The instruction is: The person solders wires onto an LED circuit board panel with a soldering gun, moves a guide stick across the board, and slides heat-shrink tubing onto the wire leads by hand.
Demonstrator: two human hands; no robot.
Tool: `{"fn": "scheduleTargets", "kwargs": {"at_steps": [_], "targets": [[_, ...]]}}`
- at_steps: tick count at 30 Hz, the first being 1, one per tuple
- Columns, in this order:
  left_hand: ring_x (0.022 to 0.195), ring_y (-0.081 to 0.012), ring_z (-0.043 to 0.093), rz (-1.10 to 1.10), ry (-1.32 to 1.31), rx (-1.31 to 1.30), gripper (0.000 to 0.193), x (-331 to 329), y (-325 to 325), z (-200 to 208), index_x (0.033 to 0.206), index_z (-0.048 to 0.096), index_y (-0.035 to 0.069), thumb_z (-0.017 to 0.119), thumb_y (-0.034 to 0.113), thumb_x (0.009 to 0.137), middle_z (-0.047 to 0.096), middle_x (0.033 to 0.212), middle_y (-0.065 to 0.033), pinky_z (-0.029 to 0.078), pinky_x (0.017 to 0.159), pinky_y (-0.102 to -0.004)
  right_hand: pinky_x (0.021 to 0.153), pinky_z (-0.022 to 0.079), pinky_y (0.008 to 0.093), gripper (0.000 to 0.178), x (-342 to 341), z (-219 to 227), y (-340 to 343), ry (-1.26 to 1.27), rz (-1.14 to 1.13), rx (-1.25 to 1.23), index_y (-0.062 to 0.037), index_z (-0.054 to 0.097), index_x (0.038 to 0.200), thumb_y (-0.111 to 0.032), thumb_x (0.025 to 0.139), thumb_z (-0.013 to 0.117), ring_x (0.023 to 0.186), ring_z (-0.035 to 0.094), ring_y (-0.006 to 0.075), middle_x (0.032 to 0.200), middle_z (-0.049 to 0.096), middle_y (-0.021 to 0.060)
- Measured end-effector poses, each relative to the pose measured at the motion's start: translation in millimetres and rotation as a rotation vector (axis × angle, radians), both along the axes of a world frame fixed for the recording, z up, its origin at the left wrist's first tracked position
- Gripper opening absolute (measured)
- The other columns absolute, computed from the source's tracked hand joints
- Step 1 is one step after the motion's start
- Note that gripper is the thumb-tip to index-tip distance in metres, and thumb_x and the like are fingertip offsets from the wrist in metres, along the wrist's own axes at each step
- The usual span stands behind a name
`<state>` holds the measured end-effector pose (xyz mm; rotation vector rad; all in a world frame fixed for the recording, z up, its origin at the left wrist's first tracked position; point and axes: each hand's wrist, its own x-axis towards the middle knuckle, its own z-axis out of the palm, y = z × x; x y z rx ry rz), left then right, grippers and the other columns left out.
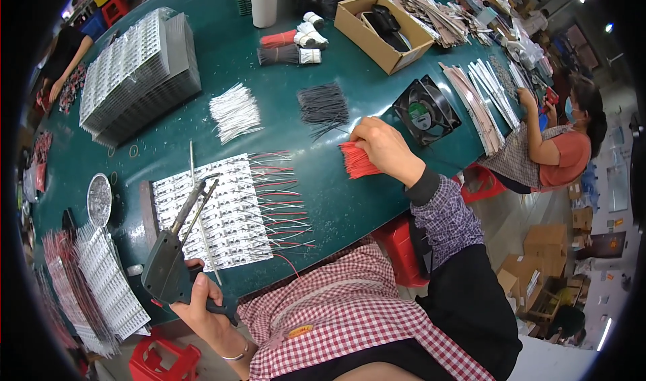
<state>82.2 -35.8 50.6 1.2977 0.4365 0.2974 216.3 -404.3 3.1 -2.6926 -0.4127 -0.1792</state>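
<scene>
My left hand (205,307) is wrapped round the handle of a dark soldering gun (167,267), whose slim tip reaches over a panel of small white circuit boards (229,209). Red, white and black wires (282,209) stick out from the panel's right edge. At the pile of short red wires (354,162), my right hand (387,149) has its fingers closed in a pinch on the wires' upper end; how many it holds is hidden. Black wires (323,104) lie just beyond, and white wires (234,112) further left.
A black fan (425,110) stands right of my right hand. Stacked board panels (141,71) rise at the far left. A cardboard box (383,34) and wire bundles (289,48) lie at the back. A metal cup (99,199) sits left. A co-worker (558,142) works at right.
</scene>
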Motion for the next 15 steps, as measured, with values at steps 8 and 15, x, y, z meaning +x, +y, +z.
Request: {"fn": "scheduleTargets", "kwargs": {"at_steps": [8, 15], "targets": [[0.049, -0.0088, 0.043, -0.013, 0.016, -0.007, 0.030, -1.2, 2.6, -4.5, 0.108, 0.056, -0.009, 0.064, 0.000, 0.081, 0.061, 0.087, -0.0139, 0.033, 0.041, -0.0215, 0.080, 0.048, 0.0401, 0.009, -3.2, 0.5, -1.9, 0.002, 0.004, -0.019, 0.0003, 0.059, 0.089, -0.002, 0.081, 0.063, 0.091, 0.058, 0.0327, 0.089, 0.059, 0.0132], [0.050, -0.0087, 0.045, 0.043, 0.010, 0.018, 0.032, 2.7, -5.9, -4.0, 0.110, 0.055, -0.009, 0.064, 0.000, 0.081, 0.062, 0.095, -0.0159, 0.034, 0.041, -0.0214, 0.080, 0.048, 0.0398, 0.011, -7.3, -1.0, -5.8, -0.060, 0.034, 0.015, 0.0009, 0.063, 0.091, -0.002, 0.081, 0.065, 0.090, 0.059, 0.0321, 0.089, 0.059, 0.0133]]}}
